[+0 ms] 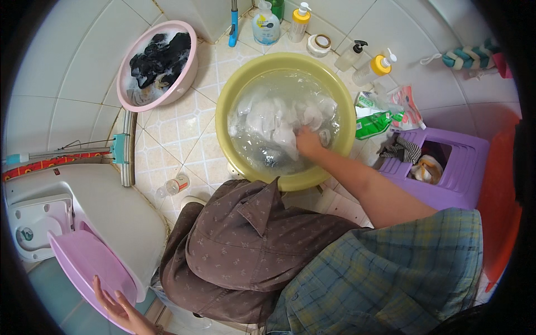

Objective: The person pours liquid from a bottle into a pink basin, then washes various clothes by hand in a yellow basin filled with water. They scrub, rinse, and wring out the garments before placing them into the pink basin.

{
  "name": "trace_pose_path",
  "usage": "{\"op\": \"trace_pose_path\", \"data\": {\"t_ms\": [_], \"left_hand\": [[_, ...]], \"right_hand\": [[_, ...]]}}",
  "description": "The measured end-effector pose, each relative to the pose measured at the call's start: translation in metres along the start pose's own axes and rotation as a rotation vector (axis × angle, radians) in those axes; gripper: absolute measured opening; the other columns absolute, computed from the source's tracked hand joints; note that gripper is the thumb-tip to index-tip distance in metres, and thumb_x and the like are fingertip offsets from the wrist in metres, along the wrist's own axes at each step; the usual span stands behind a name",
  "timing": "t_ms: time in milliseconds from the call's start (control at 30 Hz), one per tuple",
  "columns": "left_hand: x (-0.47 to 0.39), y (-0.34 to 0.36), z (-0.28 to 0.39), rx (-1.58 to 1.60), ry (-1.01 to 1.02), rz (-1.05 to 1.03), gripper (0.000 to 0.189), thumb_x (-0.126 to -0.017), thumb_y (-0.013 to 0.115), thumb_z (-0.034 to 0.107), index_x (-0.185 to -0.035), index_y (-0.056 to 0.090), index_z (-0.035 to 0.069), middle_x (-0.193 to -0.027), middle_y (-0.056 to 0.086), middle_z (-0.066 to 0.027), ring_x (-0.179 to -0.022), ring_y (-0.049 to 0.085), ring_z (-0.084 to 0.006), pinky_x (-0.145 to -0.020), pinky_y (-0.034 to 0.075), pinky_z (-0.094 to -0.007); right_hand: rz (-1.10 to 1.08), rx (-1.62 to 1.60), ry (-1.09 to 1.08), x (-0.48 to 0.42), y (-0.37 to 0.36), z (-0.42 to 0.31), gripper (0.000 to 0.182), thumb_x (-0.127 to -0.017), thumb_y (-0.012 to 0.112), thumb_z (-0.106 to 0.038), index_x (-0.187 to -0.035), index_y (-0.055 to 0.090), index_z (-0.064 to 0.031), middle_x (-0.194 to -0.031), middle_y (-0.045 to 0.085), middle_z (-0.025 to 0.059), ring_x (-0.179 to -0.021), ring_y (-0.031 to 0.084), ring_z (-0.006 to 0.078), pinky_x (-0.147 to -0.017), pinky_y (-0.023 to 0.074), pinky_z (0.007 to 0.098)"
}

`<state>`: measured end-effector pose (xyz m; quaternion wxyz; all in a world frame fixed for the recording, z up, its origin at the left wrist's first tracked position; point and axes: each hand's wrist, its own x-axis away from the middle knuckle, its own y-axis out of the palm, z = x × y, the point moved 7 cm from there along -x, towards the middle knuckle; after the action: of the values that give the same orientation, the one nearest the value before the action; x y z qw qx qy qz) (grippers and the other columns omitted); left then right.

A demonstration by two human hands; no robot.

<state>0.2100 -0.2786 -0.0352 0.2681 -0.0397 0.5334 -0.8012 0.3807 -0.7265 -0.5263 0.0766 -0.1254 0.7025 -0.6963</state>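
Observation:
A large olive-yellow plastic basin [228, 155] stands on the tiled floor before me, holding water. White wet cloth [264, 117] is bunched in it, partly under the surface. My right hand [309, 142] reaches into the water and touches this cloth. Its fingertips are hidden by cloth and water, so a grip is not plain to see. At the lower left, my left hand [119, 307] has its fingers apart and holds nothing. It is over the rim of a pink-purple plastic basin [96, 259] leaning against a white fixture; I cannot tell whether they touch.
A pink basin [190, 79] with dark clothes [161, 58] in suds stands upper left. Pump bottles [266, 27] line the back wall. Green plastic packaging [372, 125] and a purple plastic container [452, 180] are right. A clear bottle [176, 185] lies near a mop [127, 150].

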Motion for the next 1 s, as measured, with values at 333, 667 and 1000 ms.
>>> {"op": "trace_pose_path", "data": {"t_ms": [333,667,1000], "left_hand": [[-0.010,0.056,0.031,0.145,0.145,-0.153,0.042,-0.084,0.050,0.011,-0.123,0.045,-0.001,-0.127,0.046,-0.0135,-0.123,0.038,-0.0256,-0.106,0.022,-0.0413],[-0.004,0.243,0.216,0.114,0.782,-0.927,0.057,-0.075,0.065,0.012,-0.126,0.041,0.004,-0.120,0.048,-0.0165,-0.113,0.045,-0.0314,-0.098,0.035,-0.0359],[0.030,0.363,0.287,0.882,0.696,-1.080,0.094,-0.054,0.083,0.024,-0.131,0.032,0.006,-0.125,0.044,-0.0146,-0.114,0.045,-0.0250,-0.096,0.037,-0.0333]], "right_hand": [[-0.141,-0.326,-0.034,-0.023,-0.115,0.053,0.018,-0.079,0.052,-0.021,-0.090,0.061,-0.0095,-0.079,0.062,0.0150,-0.075,0.059,0.0344,-0.066,0.0461,0.0453],[0.000,-0.818,-0.143,-0.030,-0.298,0.023,0.015,-0.082,0.050,-0.017,-0.087,0.057,-0.0046,-0.071,0.058,0.0139,-0.064,0.055,0.0262,-0.061,0.0432,0.0360],[0.080,-1.139,-0.214,-0.012,-0.421,0.012,0.016,-0.083,0.047,-0.008,-0.089,0.057,0.0033,-0.082,0.057,0.0001,-0.075,0.049,0.0048,-0.065,0.0412,0.0213]]}}
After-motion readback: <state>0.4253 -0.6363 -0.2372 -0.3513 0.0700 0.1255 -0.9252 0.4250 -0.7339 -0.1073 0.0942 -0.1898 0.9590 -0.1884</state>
